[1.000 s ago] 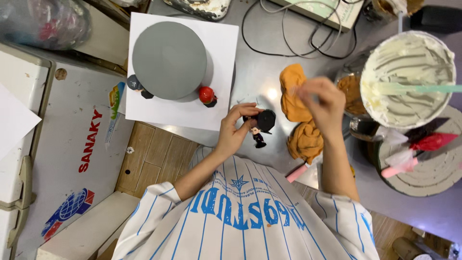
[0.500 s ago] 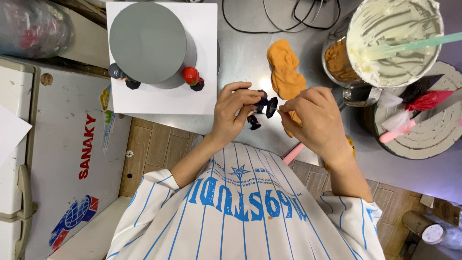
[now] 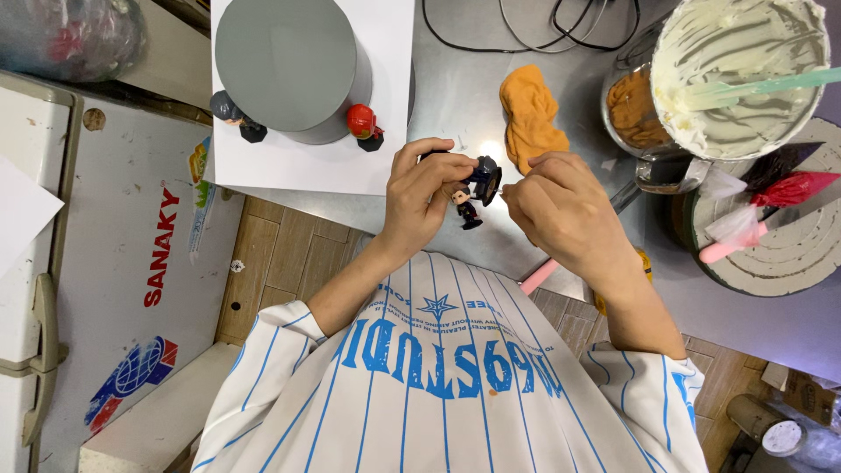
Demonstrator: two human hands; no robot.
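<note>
My left hand [image 3: 420, 197] has its grip clamped on a small dark figurine [image 3: 473, 188], held just above the steel bench [image 3: 455, 96] near the middle of the frame. My right hand [image 3: 561, 206] has come in from the right since a second ago, when it was raised higher over the orange cloth [image 3: 530, 114]; now its fingertips are pinched together right at the figurine's side, on something too small to make out. Both hands have drawn closer to my striped shirt [image 3: 438, 377], so I judge the fine work on the figurine is under way rather than the reaching for it.

Counting: one grey round cake [image 3: 289, 66] on its white board [image 3: 385, 166] in the upper left, with two little figures at its foot, a dark one [image 3: 229, 109] and a red one [image 3: 361, 121], so three figurines with the one I hold. One bowl of cream [image 3: 745, 70] with a pale green spatula [image 3: 771, 83] sits upper right, one tub of brown filling [image 3: 635, 105] beside it, and two piping bags, one red [image 3: 793, 186] and one white [image 3: 731, 229], lie at the right edge on a turntable [image 3: 806, 254].
</note>
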